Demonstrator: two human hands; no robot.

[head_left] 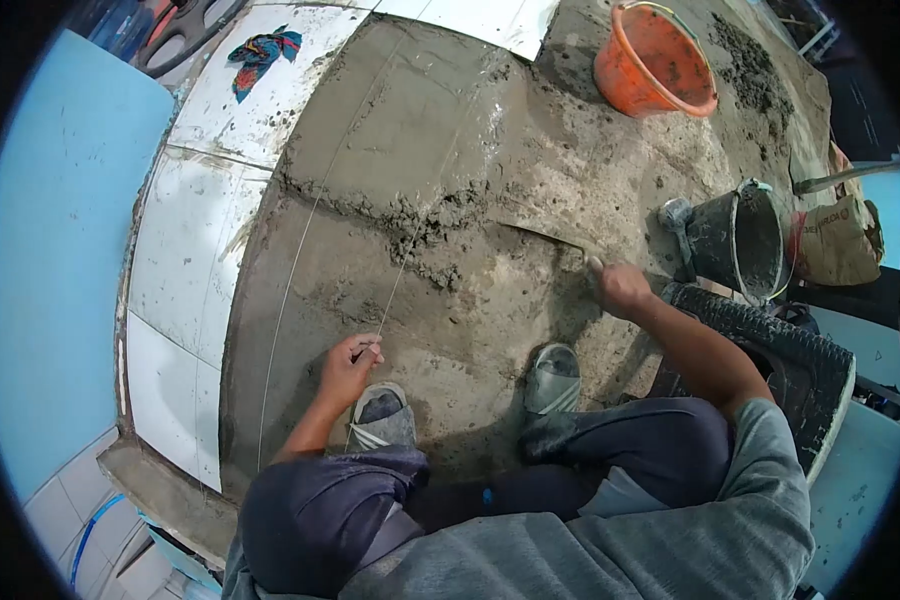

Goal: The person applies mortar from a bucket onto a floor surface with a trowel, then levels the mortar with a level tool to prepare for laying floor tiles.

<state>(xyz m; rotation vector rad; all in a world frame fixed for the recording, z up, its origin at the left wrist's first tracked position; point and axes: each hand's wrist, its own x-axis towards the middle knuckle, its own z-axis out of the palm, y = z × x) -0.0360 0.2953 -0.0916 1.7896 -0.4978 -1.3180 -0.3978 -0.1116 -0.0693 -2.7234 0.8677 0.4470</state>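
My right hand [622,288] is closed round the handle of a trowel, whose thin blade [540,235] points left over the rough floor. On the left, my left hand [354,362] pinches a thin string [400,270] that runs up across the mortar. A second string [292,270] lies further left. Smoothed wet mortar [400,120] covers the floor ahead, with a crumbly ridge of mortar [435,225] along its near edge. White tiles [185,230] border the mortar on the left.
An orange bucket [660,65] stands at the upper right. Below it are a black bucket [735,240], a paper sack [838,242] and a black crate [790,350]. A colourful cloth [262,60] lies on a tile. A blue wall [60,240] rises at the left.
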